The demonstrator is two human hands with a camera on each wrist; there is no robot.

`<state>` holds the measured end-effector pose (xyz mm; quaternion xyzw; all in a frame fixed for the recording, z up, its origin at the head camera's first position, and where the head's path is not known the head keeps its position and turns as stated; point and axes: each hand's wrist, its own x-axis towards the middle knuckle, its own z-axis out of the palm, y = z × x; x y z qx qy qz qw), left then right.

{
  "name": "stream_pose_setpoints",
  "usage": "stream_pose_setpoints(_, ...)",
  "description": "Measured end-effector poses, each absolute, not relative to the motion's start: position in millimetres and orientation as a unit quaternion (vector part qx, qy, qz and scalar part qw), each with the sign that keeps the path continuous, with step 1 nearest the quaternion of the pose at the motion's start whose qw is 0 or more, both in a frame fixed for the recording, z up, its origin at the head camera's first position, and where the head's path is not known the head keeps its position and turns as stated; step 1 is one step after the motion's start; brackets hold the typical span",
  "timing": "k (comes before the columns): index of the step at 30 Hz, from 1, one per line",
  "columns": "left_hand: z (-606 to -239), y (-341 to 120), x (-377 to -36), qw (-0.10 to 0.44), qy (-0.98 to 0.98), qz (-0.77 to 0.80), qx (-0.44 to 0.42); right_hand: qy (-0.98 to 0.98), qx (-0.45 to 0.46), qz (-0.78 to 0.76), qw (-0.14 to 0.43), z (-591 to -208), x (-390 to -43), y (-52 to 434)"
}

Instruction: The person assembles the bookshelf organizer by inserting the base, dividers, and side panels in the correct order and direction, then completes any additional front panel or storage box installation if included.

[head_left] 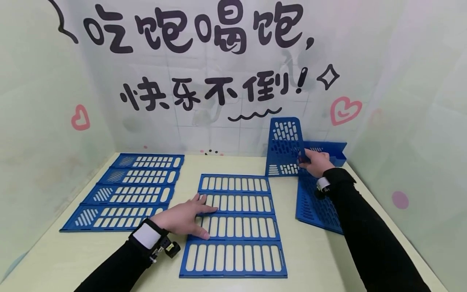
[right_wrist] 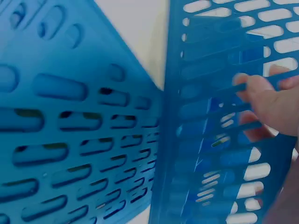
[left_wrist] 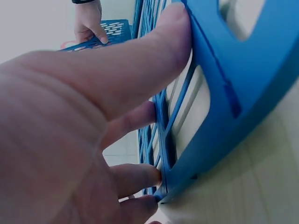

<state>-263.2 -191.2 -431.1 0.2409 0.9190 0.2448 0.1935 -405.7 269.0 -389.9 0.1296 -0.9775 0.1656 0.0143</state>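
Note:
My left hand (head_left: 184, 215) rests with spread fingers on a column of blue slatted plastic panels (head_left: 233, 241) lying flat in the middle of the table. In the left wrist view its thumb (left_wrist: 175, 35) presses on a panel's edge strip, and the other fingertips touch the slats farther along. At the back right my right hand (head_left: 316, 163) grips the edge of a blue perforated plastic panel (head_left: 286, 146), which stands upright with one rounded top corner. The right wrist view shows the thumb (right_wrist: 261, 91) on the near face and fingertips through the holes.
Several blue grid panels (head_left: 127, 198) lie in a column at the left. More perforated panels (head_left: 315, 202) lie under my right forearm, with an angled blue piece (head_left: 330, 147) behind the hand. A printed backdrop (head_left: 219, 138) closes off the table's far side, with side walls left and right.

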Motion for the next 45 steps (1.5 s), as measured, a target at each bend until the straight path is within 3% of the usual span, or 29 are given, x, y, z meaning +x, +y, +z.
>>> stream_pose_setpoints(13, -429.5, -192.1, -262.9, 0.198, 0.917, 0.243, 0.247, -0.974, 0.135, 0.182, 0.015, -397.7, -406.1, 225.4)
stream_pose_setpoints(22, -433.9, -189.4, -261.7, 0.201, 0.913, 0.235, 0.265, -0.949, 0.228, 0.219, -0.021, -396.5, -402.1, 175.8)
stream_pose_setpoints(45, -434.3, -186.2, -260.9, 0.207, 0.916, 0.242, 0.243, -0.951, 0.204, 0.233, 0.005, -401.5, -403.1, 94.0)
